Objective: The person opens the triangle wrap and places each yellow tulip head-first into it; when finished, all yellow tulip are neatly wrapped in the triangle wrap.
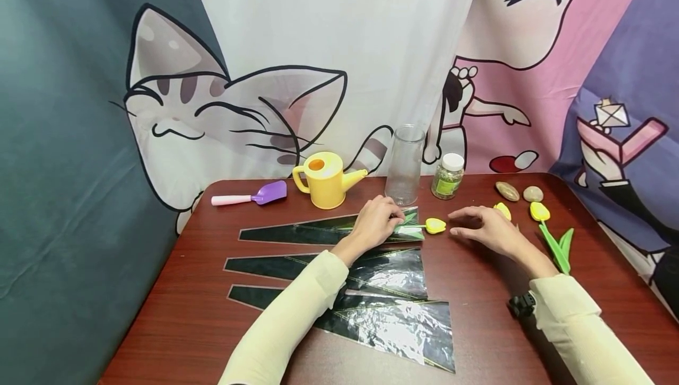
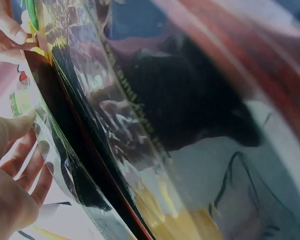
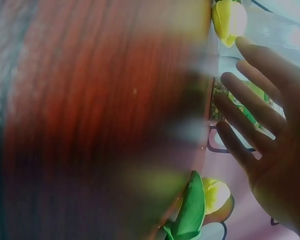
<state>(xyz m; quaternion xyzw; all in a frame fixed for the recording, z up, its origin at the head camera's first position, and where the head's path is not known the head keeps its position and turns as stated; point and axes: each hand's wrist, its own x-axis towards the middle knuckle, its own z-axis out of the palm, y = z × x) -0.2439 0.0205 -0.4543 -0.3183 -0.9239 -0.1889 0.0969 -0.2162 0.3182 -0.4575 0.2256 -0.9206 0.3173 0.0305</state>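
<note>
From the head view, the left hand (image 1: 378,219) lies at the wide end of the farthest black wrapping sheet (image 1: 318,233) on the bench (image 1: 201,314), its fingers curled down over the green stem and leaves of a yellow tulip (image 1: 435,225) that lies flat there. The flower's head sticks out past the sheet's edge toward the right hand (image 1: 485,229), which hovers just beside it with fingers loosely extended, holding nothing. Two more black sheets (image 1: 392,302) lie nearer the person under the left forearm. Another tulip (image 1: 540,212) with green leaves lies to the right of the right hand, and a further yellow flower head (image 1: 503,210) peeks out behind that hand. Along the back stand a glass vase (image 1: 405,164), a small jar (image 1: 448,176), a yellow watering can (image 1: 325,180) and a purple scoop (image 1: 254,196), with two pebbles (image 1: 520,192) at the right.

The left wrist view adds the sheet's glossy film close up, seen through at its edge, with the fingers (image 2: 25,160) spread against it; the grip on the stem is not clear here.

The right wrist view is blurred but confirms a wide, empty palm with straight fingers (image 3: 255,75), a yellow flower head (image 3: 229,20) just beyond the fingertips and another, with a green leaf (image 3: 192,210), below the palm.
</note>
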